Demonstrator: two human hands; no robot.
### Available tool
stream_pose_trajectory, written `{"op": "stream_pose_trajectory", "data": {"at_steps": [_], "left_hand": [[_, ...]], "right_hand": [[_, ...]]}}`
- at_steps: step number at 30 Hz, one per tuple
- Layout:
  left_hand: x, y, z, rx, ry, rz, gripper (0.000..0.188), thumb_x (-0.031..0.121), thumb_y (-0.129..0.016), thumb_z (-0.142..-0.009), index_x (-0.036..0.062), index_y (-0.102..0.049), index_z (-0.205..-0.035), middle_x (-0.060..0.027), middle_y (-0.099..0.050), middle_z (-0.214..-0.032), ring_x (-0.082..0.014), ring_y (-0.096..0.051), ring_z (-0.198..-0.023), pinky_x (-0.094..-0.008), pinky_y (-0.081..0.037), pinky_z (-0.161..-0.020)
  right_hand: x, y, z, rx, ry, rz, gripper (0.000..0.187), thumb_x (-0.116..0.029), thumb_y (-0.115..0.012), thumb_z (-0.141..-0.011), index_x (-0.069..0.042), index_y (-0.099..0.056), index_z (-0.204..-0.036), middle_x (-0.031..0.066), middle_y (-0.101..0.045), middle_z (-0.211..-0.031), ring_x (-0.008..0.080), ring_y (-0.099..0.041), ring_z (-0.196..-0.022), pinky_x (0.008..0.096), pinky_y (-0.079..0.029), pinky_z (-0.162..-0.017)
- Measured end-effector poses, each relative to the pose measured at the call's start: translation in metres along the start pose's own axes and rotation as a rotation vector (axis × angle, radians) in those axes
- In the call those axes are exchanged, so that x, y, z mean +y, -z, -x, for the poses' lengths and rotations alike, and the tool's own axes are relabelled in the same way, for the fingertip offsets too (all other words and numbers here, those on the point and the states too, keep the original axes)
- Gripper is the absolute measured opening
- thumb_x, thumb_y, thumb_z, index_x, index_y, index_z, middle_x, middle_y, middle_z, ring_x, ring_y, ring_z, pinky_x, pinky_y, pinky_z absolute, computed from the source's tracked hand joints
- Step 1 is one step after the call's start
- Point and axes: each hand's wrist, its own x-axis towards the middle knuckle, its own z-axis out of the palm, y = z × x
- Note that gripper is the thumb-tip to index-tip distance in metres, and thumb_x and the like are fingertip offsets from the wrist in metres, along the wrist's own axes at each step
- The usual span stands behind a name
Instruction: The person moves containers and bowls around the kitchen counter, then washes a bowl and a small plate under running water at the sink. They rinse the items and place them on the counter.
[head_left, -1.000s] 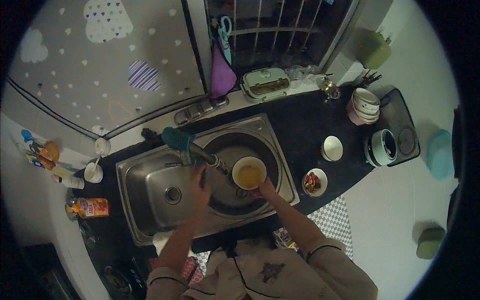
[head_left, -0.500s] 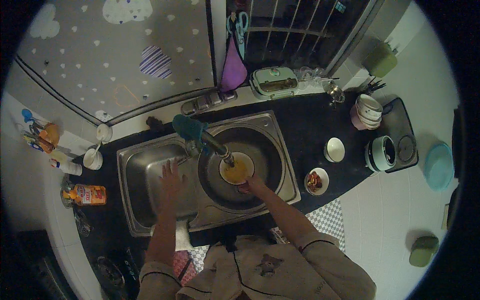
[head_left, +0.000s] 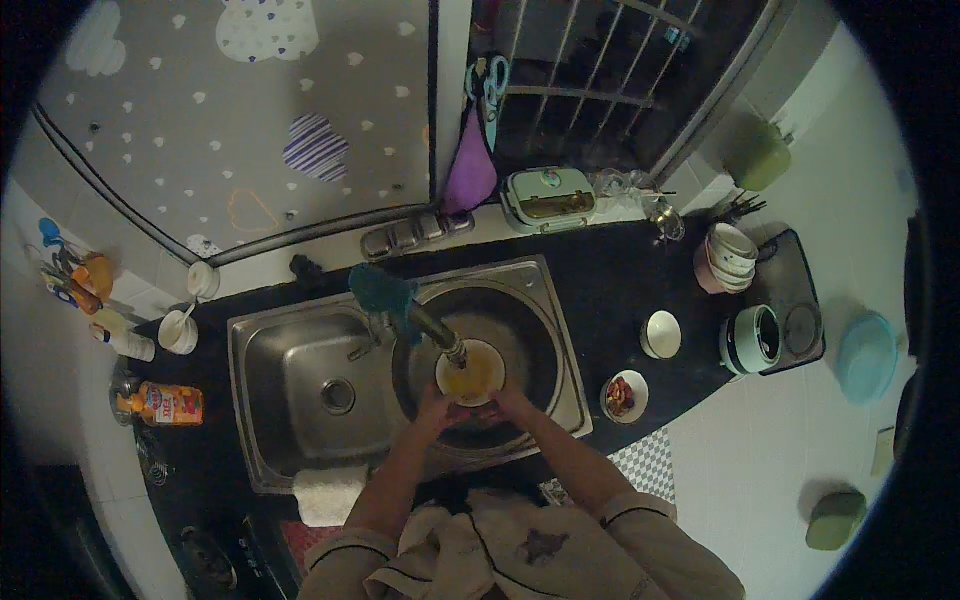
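A white bowl (head_left: 498,372) with yellowish contents sits under the faucet (head_left: 440,335), over the round, dark right basin (head_left: 537,350). My left hand (head_left: 436,410) grips its near left side. On the near right side, my right hand (head_left: 510,402) holds the same bowl, with fingers partly hidden beneath it. Reddish patches show between the hands at the bowl's near edge; I cannot make out what they are. A teal cloth (head_left: 383,292) is wrapped round the faucet's upper part.
The left basin (head_left: 295,400) has a drain; a pale towel (head_left: 330,495) hangs over its front edge. Right of the sink stand a white bowl (head_left: 661,335), a bowl of reddish-brown pieces (head_left: 622,397) and stacked bowls (head_left: 730,258). An orange-labelled bottle (head_left: 170,404) stands left; a green lunch box (head_left: 550,198) is behind.
My left hand has moved from above the left basin rightward to the bowl and taken hold of it. My right hand has stayed on the bowl. The view has shifted slightly.
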Motion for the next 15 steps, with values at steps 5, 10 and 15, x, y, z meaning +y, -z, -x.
{"op": "stream_pose_trajectory", "data": {"at_steps": [5, 10, 15], "left_hand": [[0.001, -0.015, -0.001, 0.116, -0.012, 0.068, 0.057, 0.008, -0.055, -0.08, 0.0139, -0.026, -0.129, -0.0131, -0.048, -0.114, -0.0282, -0.061, -0.089, -0.041, -0.056, -0.07], [-0.008, 0.005, -0.009, 0.167, -0.026, -0.008, 0.054, 0.01, -0.054, -0.082, 0.014, -0.028, -0.129, -0.0134, -0.049, -0.114, -0.0294, -0.06, -0.09, -0.0414, -0.056, -0.069], [0.0, 0.001, -0.011, 0.221, 0.021, -0.007, 0.055, 0.006, -0.056, -0.079, 0.012, -0.03, -0.126, -0.0116, -0.053, -0.108, -0.026, -0.061, -0.086, -0.0404, -0.056, -0.07]], "right_hand": [[0.023, 0.019, -0.02, -0.152, 0.021, -0.174, 0.047, -0.014, -0.053, -0.082, -0.007, -0.036, -0.124, 0.0164, -0.054, -0.109, 0.025, -0.061, -0.086, 0.0326, -0.053, -0.056], [0.03, 0.006, -0.03, 0.3, 0.247, 0.655, 0.056, -0.024, -0.062, -0.076, -0.004, -0.039, -0.123, 0.0198, -0.051, -0.113, 0.0306, -0.053, -0.103, 0.0401, -0.047, -0.081], [-0.04, -0.034, -0.005, 0.417, 0.56, 1.473, 0.05, -0.026, -0.061, -0.074, -0.003, -0.047, -0.116, 0.018, -0.054, -0.107, 0.0365, -0.052, -0.098, 0.0489, -0.043, -0.082]]}}
